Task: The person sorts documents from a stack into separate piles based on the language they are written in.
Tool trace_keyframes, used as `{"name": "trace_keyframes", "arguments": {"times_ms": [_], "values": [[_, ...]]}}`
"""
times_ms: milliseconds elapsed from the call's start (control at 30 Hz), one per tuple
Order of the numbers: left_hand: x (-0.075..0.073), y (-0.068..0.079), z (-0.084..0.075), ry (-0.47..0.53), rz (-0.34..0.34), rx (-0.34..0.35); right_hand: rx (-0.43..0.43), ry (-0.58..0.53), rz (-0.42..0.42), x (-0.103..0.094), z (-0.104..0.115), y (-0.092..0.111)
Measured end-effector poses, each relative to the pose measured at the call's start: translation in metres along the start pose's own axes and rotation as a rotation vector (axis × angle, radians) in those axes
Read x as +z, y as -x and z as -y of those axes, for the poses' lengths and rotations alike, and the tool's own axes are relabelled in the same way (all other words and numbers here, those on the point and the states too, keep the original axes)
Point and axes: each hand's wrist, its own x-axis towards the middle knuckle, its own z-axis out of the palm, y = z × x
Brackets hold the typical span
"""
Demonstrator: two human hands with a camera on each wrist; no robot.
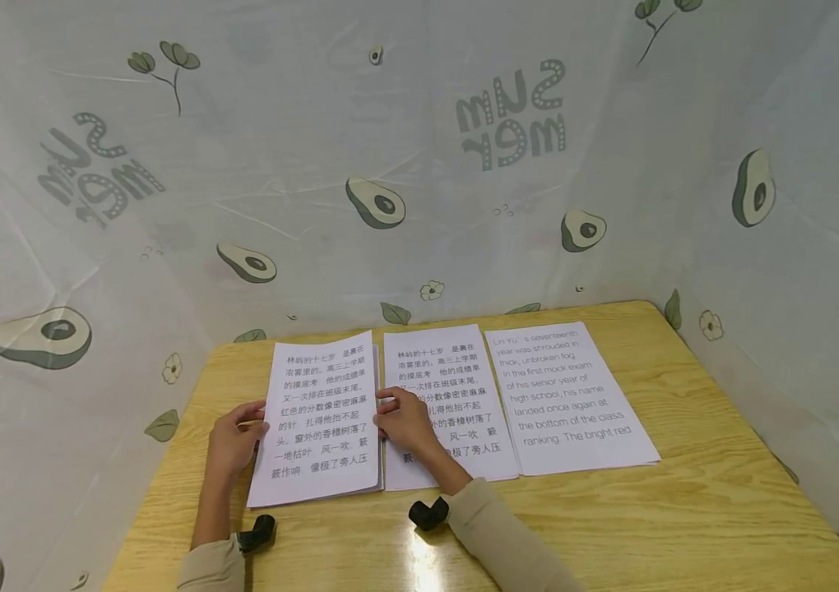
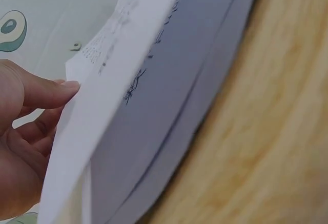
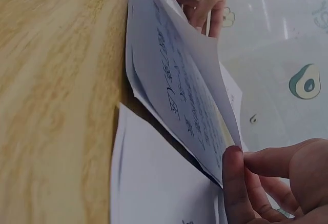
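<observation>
A white sheet of paper (image 1: 316, 419) printed with large Chinese characters is held at both side edges, slightly raised over the left paper stack (image 3: 169, 80). My left hand (image 1: 233, 436) pinches its left edge; in the left wrist view the thumb (image 2: 64, 92) lies on the sheet. On the opposite edge, my right hand (image 1: 406, 423) pinches the paper between thumb and fingers. More printed text shows on the page beneath, with a gap between the two. The right hand and forearm pass over the middle paper stack (image 1: 438, 345), also in Chinese, and cover part of it.
To the right lies a stack of English-printed paper (image 1: 567, 395). All the papers are on a wooden table (image 1: 686, 526). A pale curtain (image 1: 301, 148) with avocado prints surrounds the back and sides. Black wrist devices (image 1: 428, 515) sit at both cuffs.
</observation>
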Motion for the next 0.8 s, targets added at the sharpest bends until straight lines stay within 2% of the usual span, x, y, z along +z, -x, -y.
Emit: {"name": "trace_keyframes", "arguments": {"times_ms": [267,567,800], "values": [[-0.002,-0.008,0.002,0.011,-0.007,-0.022,-0.006,0.038,-0.028,0.005,0.001,-0.011],[0.001,-0.012,0.008,-0.019,-0.009,0.007,-0.009,0.069,-0.028,0.008,-0.002,-0.011],[0.002,-0.012,0.006,-0.012,0.006,-0.012,-0.014,0.102,-0.023,0.007,-0.002,-0.012]]}}
